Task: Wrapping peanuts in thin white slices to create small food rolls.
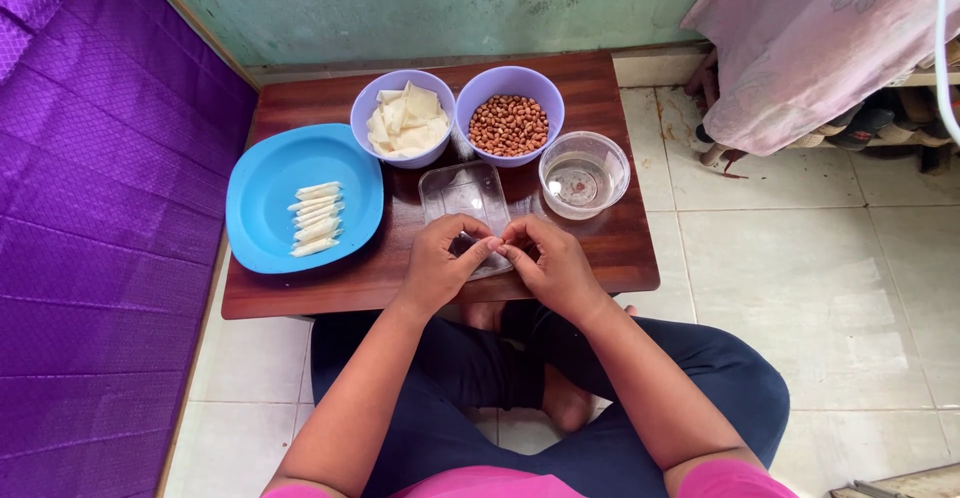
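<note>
In the middle of the frame, just below the centre, the two hands meet over a clear tray (466,198). Between the fingertips there is a small pale wrapper, mostly hidden; I cannot tell its exact shape. The left hand (440,263) pinches it from the left side with thumb and first fingers closed on it, and the right hand (550,263) does the same from the right side, so both hands grasp the same small piece. It sits just above the near edge of the tray, close to the front edge of the counter (610,248).

Judging from the pieces like it, the wrapper is thin, very light and soft, and probably tears or unrolls easily. It seems best to hold it at its two ends with the fingertips only, with little pressure.

Above the tray, in the upper middle, stand two purple bowls touching each other. The left bowl (372,108) holds flat pale wrapper sheets (407,120), and the right bowl (545,93) holds brown peanuts (508,125). To the right of the tray is a clear bowl (584,174) with a little water in it. At the left of the counter lies a blue plate (270,208) with several finished rolls (317,219) in a row, lying side by side.

A purple mattress (90,208) fills the left side of the frame. At the upper right a pink cloth (800,38) hangs over something, and the floor (820,288) is of pale tiles.
</note>
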